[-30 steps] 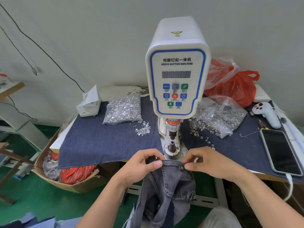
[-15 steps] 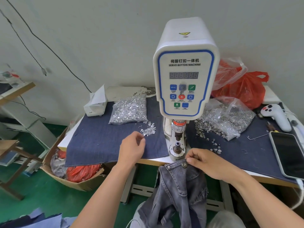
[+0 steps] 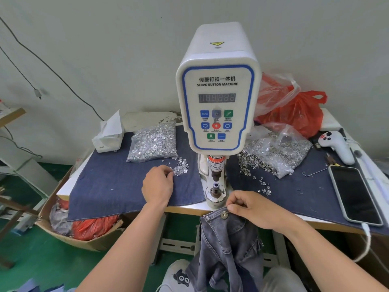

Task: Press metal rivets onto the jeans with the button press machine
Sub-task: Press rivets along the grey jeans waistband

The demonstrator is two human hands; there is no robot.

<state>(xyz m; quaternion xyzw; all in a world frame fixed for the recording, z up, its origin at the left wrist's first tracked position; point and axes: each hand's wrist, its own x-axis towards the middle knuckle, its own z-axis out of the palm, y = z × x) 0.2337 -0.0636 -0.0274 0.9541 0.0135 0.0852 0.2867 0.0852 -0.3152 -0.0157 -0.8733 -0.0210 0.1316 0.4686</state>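
1. Button press machine (image 3: 217, 106) stands at tabletop (image 3: 185, 208) centre.
2. Left hand (image 3: 157, 185), fingers curled, touches the loose rivets (image 3: 180, 167) at 10 o'clock of the die (image 3: 215, 189); whether it pinches one cannot be told.
3. Right hand (image 3: 250, 209) pinches the jeans (image 3: 229, 245) waistband at 6 o'clock of the die, below the tabletop edge.

The left hand (image 3: 157, 185), at centre frame, turns its back to the camera, so its fingertips at the loose rivets (image 3: 180, 168) are hidden; a pinch cannot be told. The jeans (image 3: 228, 247) run off the bottom edge. The phone (image 3: 354, 194) at right hides its cable's plug.
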